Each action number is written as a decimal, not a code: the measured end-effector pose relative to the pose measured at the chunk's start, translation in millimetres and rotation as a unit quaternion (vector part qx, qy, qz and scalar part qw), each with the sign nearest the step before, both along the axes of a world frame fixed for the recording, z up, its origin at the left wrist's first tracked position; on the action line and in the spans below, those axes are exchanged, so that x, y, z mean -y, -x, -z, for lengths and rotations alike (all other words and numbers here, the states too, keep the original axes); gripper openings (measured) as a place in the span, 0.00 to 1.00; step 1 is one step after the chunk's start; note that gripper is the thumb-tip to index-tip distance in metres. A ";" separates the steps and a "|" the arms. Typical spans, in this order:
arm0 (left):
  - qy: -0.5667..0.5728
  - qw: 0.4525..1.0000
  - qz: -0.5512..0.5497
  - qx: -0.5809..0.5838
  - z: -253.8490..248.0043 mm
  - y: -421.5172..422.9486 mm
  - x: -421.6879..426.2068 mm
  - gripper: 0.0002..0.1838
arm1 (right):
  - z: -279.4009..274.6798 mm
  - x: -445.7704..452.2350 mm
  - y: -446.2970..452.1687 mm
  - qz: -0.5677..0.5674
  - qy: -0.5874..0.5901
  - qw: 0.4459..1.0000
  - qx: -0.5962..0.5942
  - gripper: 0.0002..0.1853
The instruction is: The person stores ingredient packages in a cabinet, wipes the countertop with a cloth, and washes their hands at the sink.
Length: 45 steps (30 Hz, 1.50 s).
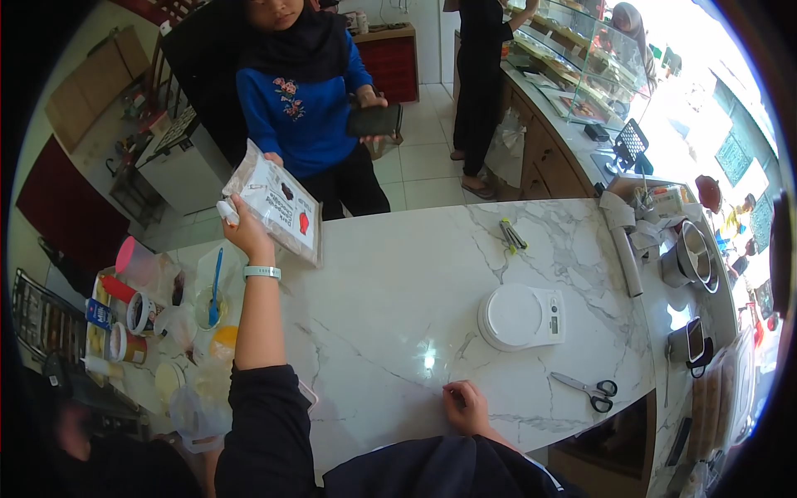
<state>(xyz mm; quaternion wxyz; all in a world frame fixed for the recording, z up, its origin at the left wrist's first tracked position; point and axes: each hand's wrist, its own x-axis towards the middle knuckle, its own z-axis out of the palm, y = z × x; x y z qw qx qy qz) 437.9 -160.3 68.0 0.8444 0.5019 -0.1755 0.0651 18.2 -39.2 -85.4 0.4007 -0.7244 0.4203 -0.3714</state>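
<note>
One printed plastic packet (286,207), held up high.
Fingers of the left hand (249,239) pinch its side by the far edge of the table (390,282), perhaps so the other person's hand (274,158) can reach its top. The right hand (467,408) rests near the kitchen scale (516,318); its fingers curl in, and I cannot tell if they hold anything.

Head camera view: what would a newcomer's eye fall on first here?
Probably the flat plastic packet with a white printed label, held up in the left hand at the far-left edge of the white marble-patterned table. Just beyond stands a person in a bright blue flowered top. On the table's right half sits a white digital scale with a round plate.
</note>
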 end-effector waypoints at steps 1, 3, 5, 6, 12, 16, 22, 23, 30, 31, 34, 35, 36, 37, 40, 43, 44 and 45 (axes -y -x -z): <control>0.001 1.000 0.001 0.000 -0.4 -2.3 0.2 0.21 | 0.4 -0.3 0.3 0.001 0.001 1.000 0.000 0.04; -0.031 0.999 -0.013 0.030 4.2 -14.7 3.2 0.22 | 1.9 -0.5 0.7 0.000 0.004 1.000 0.002 0.04; -0.066 0.995 -0.045 0.060 1.2 -26.7 4.9 0.21 | 3.8 -0.1 1.0 0.001 0.006 1.000 0.010 0.04; -0.106 0.987 -0.078 0.089 -0.9 -30.1 5.7 0.20 | 4.3 -0.8 0.9 0.001 0.004 1.000 0.018 0.04; -0.003 0.999 0.010 0.032 -33.0 19.3 -13.8 0.17 | 0.1 -1.3 1.1 0.006 0.002 1.000 0.001 0.04; -0.076 0.937 0.330 -0.085 3.9 156.4 -55.8 0.22 | 7.9 3.4 1.0 0.069 -0.185 0.961 0.194 0.10; -0.179 0.730 0.646 -0.134 84.8 296.9 -109.0 0.41 | -66.5 9.1 13.6 -0.010 0.075 0.989 0.130 0.21; -0.181 0.719 0.657 -0.135 86.2 307.8 -111.8 0.41 | -67.8 7.9 17.0 -0.022 0.126 0.987 0.100 0.22; -0.173 0.640 0.725 -0.187 82.8 390.4 -124.7 0.21 | -62.1 8.8 93.1 0.100 0.021 0.991 0.083 0.20; -0.174 0.634 0.730 -0.189 83.5 396.3 -122.5 0.21 | -62.6 11.1 105.3 0.108 -0.014 0.991 0.074 0.21; -0.173 0.682 0.675 -0.222 75.4 424.5 -111.3 0.11 | -79.0 18.5 149.5 0.154 -0.019 0.987 0.039 0.26; -0.179 0.679 0.676 -0.225 79.4 429.9 -108.9 0.11 | -79.5 19.0 169.7 0.164 0.075 0.983 -0.032 0.27; -0.158 0.695 0.665 -0.225 82.4 431.3 -103.3 0.10 | -77.5 17.6 193.6 0.168 0.072 0.983 -0.032 0.27; -0.133 0.710 0.655 -0.223 83.6 433.0 -95.2 0.10 | -73.1 18.6 222.5 0.184 0.119 0.950 -0.221 0.25; -0.154 0.706 0.642 -0.255 91.9 432.6 -79.7 0.12 | -30.9 18.6 287.1 0.166 0.142 0.890 -0.400 0.24; -0.167 0.723 0.610 -0.280 95.7 443.6 -65.1 0.13 | -19.5 25.2 308.9 0.135 0.183 0.893 -0.388 0.20; -0.175 0.738 0.587 -0.283 96.4 445.8 -63.2 0.13 | -10.9 27.9 311.5 0.125 0.183 0.897 -0.382 0.18; -0.180 0.735 0.589 -0.283 101.8 444.9 -62.1 0.13 | -7.7 31.0 311.8 0.116 0.184 0.901 -0.375 0.16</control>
